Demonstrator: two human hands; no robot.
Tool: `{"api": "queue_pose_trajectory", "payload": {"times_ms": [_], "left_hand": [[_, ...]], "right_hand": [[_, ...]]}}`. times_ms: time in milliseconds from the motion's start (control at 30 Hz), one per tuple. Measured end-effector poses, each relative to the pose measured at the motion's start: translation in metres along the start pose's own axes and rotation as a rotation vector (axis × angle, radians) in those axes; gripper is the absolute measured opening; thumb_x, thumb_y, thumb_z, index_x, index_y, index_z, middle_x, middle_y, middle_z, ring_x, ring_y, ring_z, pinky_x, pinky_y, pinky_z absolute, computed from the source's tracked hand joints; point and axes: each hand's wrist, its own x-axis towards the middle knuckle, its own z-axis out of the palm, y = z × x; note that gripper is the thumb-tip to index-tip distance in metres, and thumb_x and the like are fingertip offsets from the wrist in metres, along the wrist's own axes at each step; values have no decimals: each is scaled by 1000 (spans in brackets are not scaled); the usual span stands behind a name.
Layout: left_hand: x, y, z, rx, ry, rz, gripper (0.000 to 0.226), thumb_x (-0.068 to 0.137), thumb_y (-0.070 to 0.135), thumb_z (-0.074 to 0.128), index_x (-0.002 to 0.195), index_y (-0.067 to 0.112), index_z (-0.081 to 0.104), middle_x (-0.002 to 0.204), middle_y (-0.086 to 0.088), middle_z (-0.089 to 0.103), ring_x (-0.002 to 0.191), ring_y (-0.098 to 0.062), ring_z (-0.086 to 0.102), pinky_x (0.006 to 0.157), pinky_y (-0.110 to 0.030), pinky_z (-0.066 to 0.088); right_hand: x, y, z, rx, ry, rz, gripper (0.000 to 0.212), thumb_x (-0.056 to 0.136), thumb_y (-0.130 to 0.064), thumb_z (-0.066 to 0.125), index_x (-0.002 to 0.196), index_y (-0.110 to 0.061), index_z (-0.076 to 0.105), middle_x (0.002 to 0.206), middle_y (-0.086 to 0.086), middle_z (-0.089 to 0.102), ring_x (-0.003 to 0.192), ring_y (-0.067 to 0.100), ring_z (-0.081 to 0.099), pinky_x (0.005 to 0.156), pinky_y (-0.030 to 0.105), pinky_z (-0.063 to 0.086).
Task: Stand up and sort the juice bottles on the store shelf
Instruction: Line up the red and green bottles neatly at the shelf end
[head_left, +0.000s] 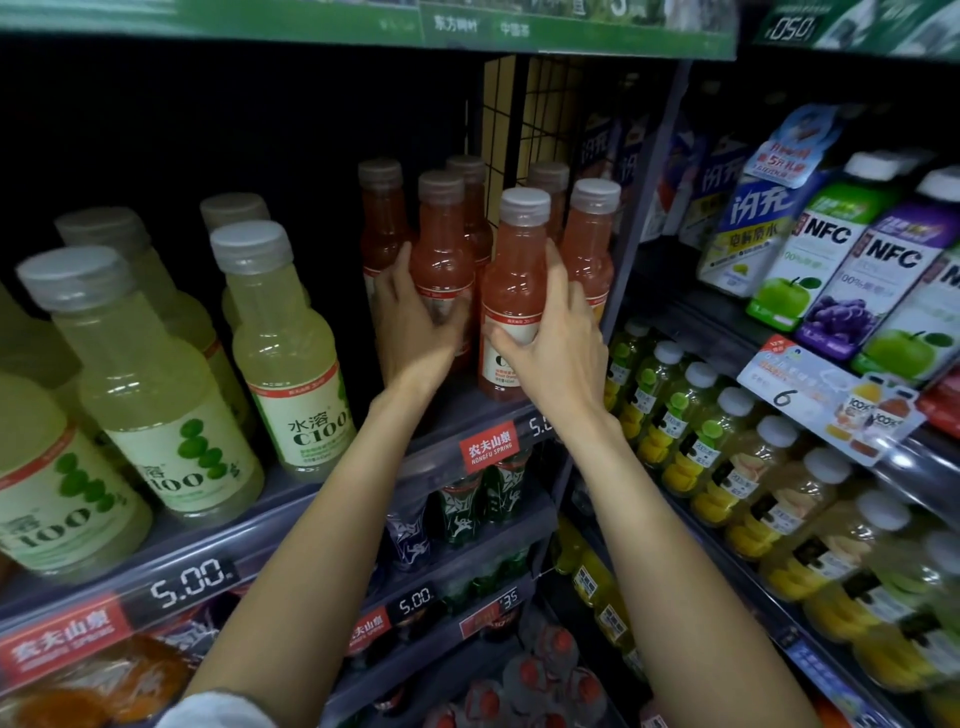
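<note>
Several pink-orange juice bottles with grey caps stand upright on the shelf (457, 415) at centre. My left hand (415, 325) grips the lower body of one pink bottle (441, 244) in the second row. My right hand (556, 338) grips the front pink bottle (511, 280) around its label. Another pink bottle (589, 234) stands just right of it, and more stand behind. To the left, several pale green juice bottles (283, 332) stand upright on the same shelf.
A black wire divider (519, 104) and a shelf post (644, 197) close off the right side. Juice cartons (826, 249) fill the neighbouring upper shelf, small yellow bottles (727, 457) the one below. Price rails (192, 577) line the shelf edges. Dark free room lies behind the green bottles.
</note>
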Motion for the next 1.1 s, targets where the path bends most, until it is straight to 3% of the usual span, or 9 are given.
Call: {"api": "queue_pose_trajectory", "payload": {"times_ms": [100, 267, 367, 433, 567, 700, 800, 967, 1100], "left_hand": [[4, 5, 6, 106, 69, -18, 85, 77, 48, 73, 144, 14, 31, 142, -14, 38, 133, -30, 36, 102, -43, 37], [11, -2, 9, 65, 81, -22, 86, 66, 41, 83, 133, 16, 37, 132, -6, 47, 123, -26, 48, 95, -43, 46], [7, -7, 0, -107, 70, -30, 85, 70, 31, 83, 137, 20, 32, 135, -4, 47, 118, -13, 51, 90, -12, 41], [2, -11, -8, -157, 56, -2, 82, 75, 22, 80, 140, 19, 30, 137, -5, 44, 118, -9, 49, 89, -3, 35], [-4, -2, -10, -99, 69, -12, 75, 82, 31, 68, 145, 18, 29, 143, -9, 36, 128, -22, 44, 101, -28, 36], [3, 11, 3, 69, 166, -45, 91, 72, 47, 77, 142, 11, 31, 142, -18, 30, 129, -33, 34, 100, -41, 35], [8, 11, 6, 94, 220, -54, 91, 67, 31, 83, 140, 10, 33, 138, -20, 33, 125, -37, 35, 101, -44, 35], [-1, 3, 0, 45, 255, -44, 83, 78, 19, 76, 147, 13, 29, 145, -17, 32, 131, -32, 34, 100, -29, 26], [-10, -1, -7, 136, 333, 1, 80, 85, 18, 67, 150, 8, 23, 149, -19, 30, 132, -35, 34, 109, -38, 27]], "right_hand": [[0, 1, 0, 15, -2, 0, 89, 78, -42, 71, 148, -22, 20, 120, 9, 51, 113, 31, 51, 83, 40, 46], [1, 2, 1, 21, -7, 1, 89, 78, -44, 70, 148, -22, 20, 121, 7, 50, 115, 29, 50, 83, 39, 46], [0, 2, 2, 23, -2, 2, 89, 78, -45, 69, 148, -22, 20, 120, 7, 50, 115, 28, 49, 83, 39, 46], [0, 3, 3, 19, 5, 1, 89, 78, -45, 69, 148, -22, 20, 118, 7, 50, 113, 27, 50, 82, 39, 47], [-1, 2, 2, 27, 1, 3, 89, 79, -44, 69, 149, -22, 19, 118, 7, 50, 113, 27, 50, 81, 39, 46], [-1, 2, 1, 28, -7, 2, 88, 79, -43, 68, 149, -22, 18, 119, 6, 49, 115, 27, 49, 82, 39, 46], [-1, 3, 1, 29, -14, -8, 88, 79, -44, 68, 149, -22, 19, 120, 6, 49, 116, 27, 48, 82, 38, 45], [-1, 2, 2, 24, 5, -12, 86, 79, -46, 68, 148, -22, 21, 119, 7, 49, 115, 27, 49, 80, 38, 46], [-1, 3, 2, 35, 0, -9, 88, 79, -45, 68, 148, -22, 19, 120, 7, 49, 116, 28, 48, 81, 40, 47]]}}
